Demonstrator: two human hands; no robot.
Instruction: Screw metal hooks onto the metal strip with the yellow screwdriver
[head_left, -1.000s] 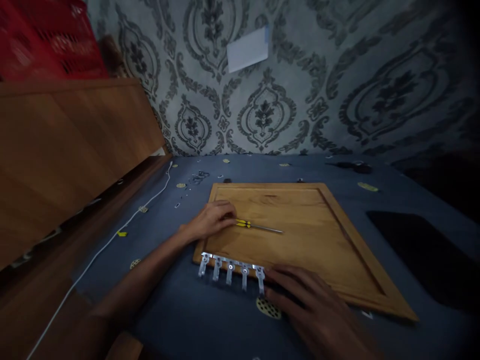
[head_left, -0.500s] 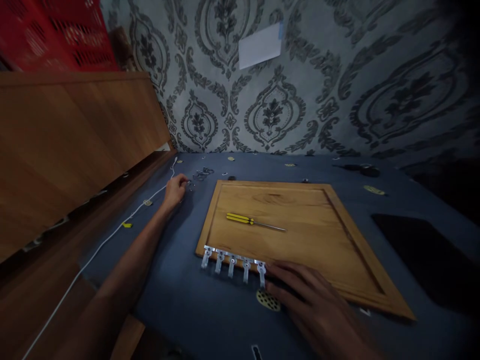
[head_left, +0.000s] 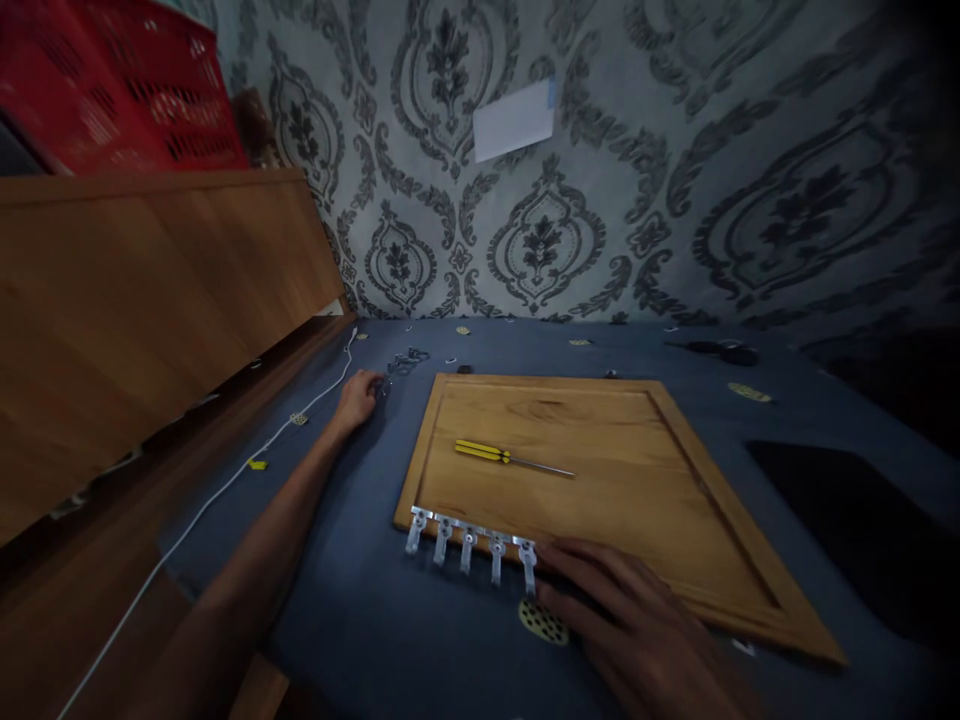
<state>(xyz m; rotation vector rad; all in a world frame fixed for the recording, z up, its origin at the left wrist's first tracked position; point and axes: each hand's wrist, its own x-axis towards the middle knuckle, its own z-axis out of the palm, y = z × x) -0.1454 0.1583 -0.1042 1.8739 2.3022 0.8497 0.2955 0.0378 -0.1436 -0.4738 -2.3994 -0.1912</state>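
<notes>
My left hand is at the far left of the blue cloth, its fingers bent together beside small shiny metal bits. What its fingertips hold, if anything, is too small to make out. Just beyond lie several loose metal hooks. My right hand lies with fingers stretched over the near edge of a framed wooden board. Its fingertips touch or nearly touch the right end of a silver hook rack, which lies along that edge, hooks toward me. A yellow-handled screwdriver rests on the board.
A white cable runs along the left beside a wooden cabinet with a red basket above it. A black flat object lies to the right. Dark-handled tools lie near the patterned wall.
The whole view has shifted slightly, so things sit lower. My left hand stays by the small metal bits, its fingers now drawn closer around them. My right hand keeps its place by the rack.
</notes>
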